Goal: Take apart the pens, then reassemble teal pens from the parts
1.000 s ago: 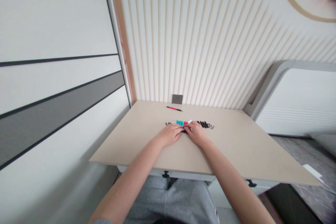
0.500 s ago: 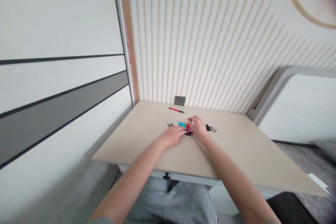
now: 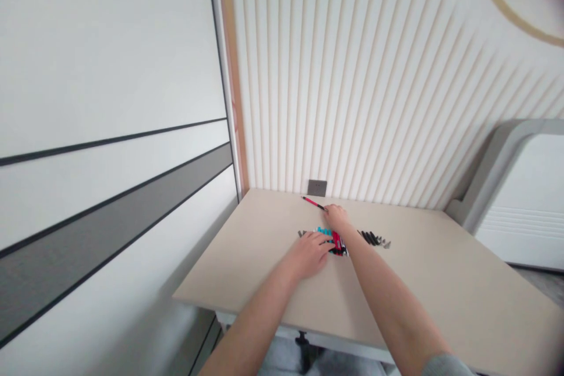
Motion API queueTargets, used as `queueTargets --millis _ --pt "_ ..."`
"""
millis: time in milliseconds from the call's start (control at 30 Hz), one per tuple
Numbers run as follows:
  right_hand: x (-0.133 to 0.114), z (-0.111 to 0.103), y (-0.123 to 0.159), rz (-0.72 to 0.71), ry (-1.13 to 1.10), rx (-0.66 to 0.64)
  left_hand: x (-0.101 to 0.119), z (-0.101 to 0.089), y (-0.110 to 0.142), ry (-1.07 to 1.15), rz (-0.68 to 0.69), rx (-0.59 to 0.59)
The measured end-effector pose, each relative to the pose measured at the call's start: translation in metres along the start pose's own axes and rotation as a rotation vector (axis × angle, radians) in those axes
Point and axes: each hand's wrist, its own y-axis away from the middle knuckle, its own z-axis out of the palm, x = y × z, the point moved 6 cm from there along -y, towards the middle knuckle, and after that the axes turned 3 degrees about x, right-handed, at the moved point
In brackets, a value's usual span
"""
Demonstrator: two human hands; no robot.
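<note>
At the back of the table, my right hand is closed at the black end of a slim red and black pen; its fingertips are partly hidden by the hand. My left hand lies palm down with its fingers stretched over a row of pens or similar slim sticks. Turquoise ones show beyond its fingers, and red ones show to their right. Past my right forearm lie several black ones. Small grey pieces are at the row's right end.
The beige table stands against a ribbed white wall with a dark socket plate. A white and grey cabinet panel rises on the left. To the right is a white, grey-framed headboard-like panel.
My right hand has gone from the row to the pen at the back, which now lies at a steeper slant. My left hand stays on the row. The view has shifted.
</note>
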Motion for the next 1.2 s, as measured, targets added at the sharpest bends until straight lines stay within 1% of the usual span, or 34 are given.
queueTargets --millis 133,333,500,633,667,733,800,867,900,967,1000,1067,1200 --pt "0.002 -0.001 -0.005 0.05 -0.018 0.006 0.0 -0.003 -0.002 -0.009 -0.009 0.003" --pt "0.001 -0.002 -0.011 0.109 -0.024 0.015 0.001 -0.002 -0.001 -0.028 -0.01 0.003" --pt "-0.002 -0.005 -0.016 0.106 -0.065 0.018 -0.003 -0.001 -0.001 -0.019 0.002 0.024" --pt "0.001 -0.017 -0.009 0.069 -0.128 0.063 -0.005 -0.005 -0.002 0.004 0.025 0.076" --pt "0.003 -0.022 -0.004 0.054 -0.146 0.077 -0.007 -0.008 -0.002 0.006 0.016 0.11" --pt "0.008 -0.031 0.013 0.013 -0.184 0.107 -0.014 -0.017 -0.003 -0.001 -0.047 0.21" --pt "0.012 -0.041 0.037 -0.055 -0.244 0.144 -0.024 -0.029 -0.002 -0.003 -0.122 0.351" --pt "0.012 -0.053 0.067 -0.198 -0.439 0.232 -0.036 -0.039 0.002 0.005 -0.189 0.474" --pt "0.014 -0.057 0.082 -0.233 -0.511 0.263 -0.043 -0.043 0.004 0.017 -0.225 0.526" --pt "0.019 -0.061 0.107 -0.239 -0.6 0.292 -0.055 -0.046 0.008 0.062 -0.289 0.574" --pt "0.021 -0.062 0.115 -0.226 -0.63 0.295 -0.06 -0.045 0.009 0.098 -0.322 0.557" --pt "0.024 -0.063 0.126 -0.193 -0.667 0.296 -0.066 -0.04 0.011 0.178 -0.37 0.476" --pt "0.028 -0.066 0.128 -0.161 -0.694 0.314 -0.067 -0.027 0.013 0.273 -0.45 0.305"
